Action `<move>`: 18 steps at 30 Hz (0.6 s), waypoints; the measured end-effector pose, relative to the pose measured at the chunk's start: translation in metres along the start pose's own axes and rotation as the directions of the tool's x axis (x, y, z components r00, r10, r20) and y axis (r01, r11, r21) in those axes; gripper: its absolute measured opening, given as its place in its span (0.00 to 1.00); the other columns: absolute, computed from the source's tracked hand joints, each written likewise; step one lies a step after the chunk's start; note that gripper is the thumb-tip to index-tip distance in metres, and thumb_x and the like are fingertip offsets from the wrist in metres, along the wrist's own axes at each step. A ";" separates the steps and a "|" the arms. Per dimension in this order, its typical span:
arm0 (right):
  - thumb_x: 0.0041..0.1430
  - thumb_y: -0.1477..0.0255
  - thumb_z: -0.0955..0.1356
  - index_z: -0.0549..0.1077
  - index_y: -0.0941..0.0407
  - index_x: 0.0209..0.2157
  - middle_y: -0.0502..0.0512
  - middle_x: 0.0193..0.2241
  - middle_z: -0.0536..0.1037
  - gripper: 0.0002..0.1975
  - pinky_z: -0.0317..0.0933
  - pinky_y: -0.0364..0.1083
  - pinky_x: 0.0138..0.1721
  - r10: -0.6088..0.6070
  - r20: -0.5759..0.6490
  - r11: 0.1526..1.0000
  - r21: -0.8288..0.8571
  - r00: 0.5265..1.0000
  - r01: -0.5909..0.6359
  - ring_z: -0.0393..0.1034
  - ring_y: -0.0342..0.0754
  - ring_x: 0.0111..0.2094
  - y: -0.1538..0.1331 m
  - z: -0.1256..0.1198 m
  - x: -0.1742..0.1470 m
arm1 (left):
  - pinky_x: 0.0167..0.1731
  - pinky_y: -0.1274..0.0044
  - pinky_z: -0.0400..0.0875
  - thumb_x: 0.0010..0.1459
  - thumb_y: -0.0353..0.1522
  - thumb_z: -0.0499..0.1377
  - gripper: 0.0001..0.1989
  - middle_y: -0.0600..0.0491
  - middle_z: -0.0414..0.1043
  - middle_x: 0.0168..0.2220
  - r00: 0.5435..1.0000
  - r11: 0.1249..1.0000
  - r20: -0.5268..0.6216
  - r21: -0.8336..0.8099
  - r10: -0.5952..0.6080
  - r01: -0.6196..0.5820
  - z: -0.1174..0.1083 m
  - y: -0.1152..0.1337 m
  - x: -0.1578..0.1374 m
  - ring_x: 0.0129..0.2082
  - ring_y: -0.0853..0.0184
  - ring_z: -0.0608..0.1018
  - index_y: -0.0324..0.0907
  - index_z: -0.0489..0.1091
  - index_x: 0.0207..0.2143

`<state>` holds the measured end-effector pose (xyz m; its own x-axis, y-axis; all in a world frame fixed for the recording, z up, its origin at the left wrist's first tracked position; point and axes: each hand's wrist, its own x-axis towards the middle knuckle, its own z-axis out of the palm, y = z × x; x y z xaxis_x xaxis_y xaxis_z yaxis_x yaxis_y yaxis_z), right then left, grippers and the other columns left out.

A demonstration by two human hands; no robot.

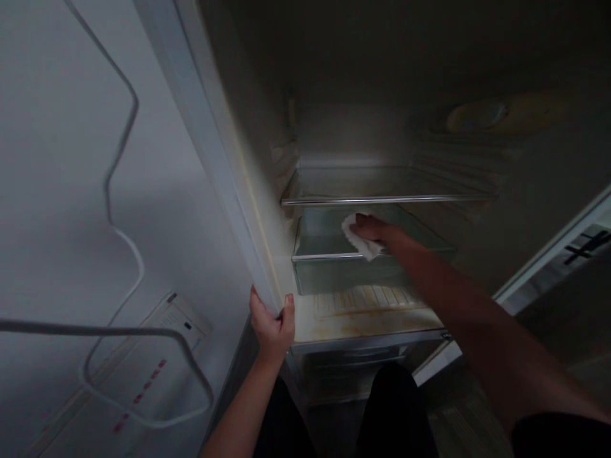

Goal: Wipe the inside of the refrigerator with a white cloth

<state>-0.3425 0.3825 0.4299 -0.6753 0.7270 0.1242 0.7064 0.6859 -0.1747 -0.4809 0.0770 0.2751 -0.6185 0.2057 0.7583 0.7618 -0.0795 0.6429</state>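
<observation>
My right hand (375, 229) is closed on a crumpled white cloth (354, 236). The cloth lies at the front part of the lower glass shelf (319, 236) inside a fridge, and its lower corner hangs over the shelf's front trim. My left hand (273, 323) grips the front edge of the fridge's left side wall (245, 216), thumb on the inner side and fingers round the outside. Below the shelf, the fridge floor (353, 323) is ribbed and carries yellow-brown stains.
Above the cloth is another glass shelf (353, 184) with a shiny front trim. A yellowed lamp housing (477, 117) sits on the right inner wall. The open door (548, 273) stands at right. A grey cable (121, 149) hangs at left. Lower drawers (353, 369) show near my knees.
</observation>
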 end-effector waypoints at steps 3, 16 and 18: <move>0.71 0.56 0.60 0.57 0.53 0.72 0.63 0.71 0.58 0.33 0.54 0.62 0.66 -0.142 0.076 0.989 -0.037 0.987 0.145 0.57 0.66 0.69 -0.070 0.016 -0.004 | 0.55 0.65 0.75 0.59 0.42 0.65 0.40 0.37 0.72 0.55 1.000 1.000 -0.003 0.014 0.007 -0.007 -0.001 0.001 0.002 0.55 0.54 0.79 0.37 0.54 0.68; 0.72 0.53 0.58 0.65 0.52 0.68 0.59 0.70 0.61 0.31 0.52 0.60 0.68 -0.119 -0.050 0.993 -0.027 0.992 0.117 0.56 0.61 0.70 -0.029 0.016 -0.077 | 0.60 0.64 0.71 0.57 0.41 0.66 0.42 0.37 0.67 0.60 1.000 0.995 0.025 -0.098 0.000 0.003 -0.005 0.008 0.005 0.58 0.55 0.76 0.39 0.54 0.68; 0.71 0.54 0.58 0.66 0.52 0.68 0.60 0.69 0.64 0.31 0.54 0.59 0.66 0.077 -0.078 0.997 -0.012 0.994 -0.078 0.58 0.61 0.69 0.016 0.008 -0.083 | 0.61 0.63 0.70 0.57 0.41 0.67 0.43 0.36 0.66 0.62 1.000 0.996 0.020 -0.089 -0.004 0.005 -0.004 0.006 0.004 0.59 0.54 0.75 0.39 0.53 0.69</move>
<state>-0.2768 0.3330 0.4088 -0.6002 0.7778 0.1863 0.7595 0.6273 -0.1721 -0.4791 0.0732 0.2824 -0.6174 0.2255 0.7537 0.7383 -0.1646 0.6540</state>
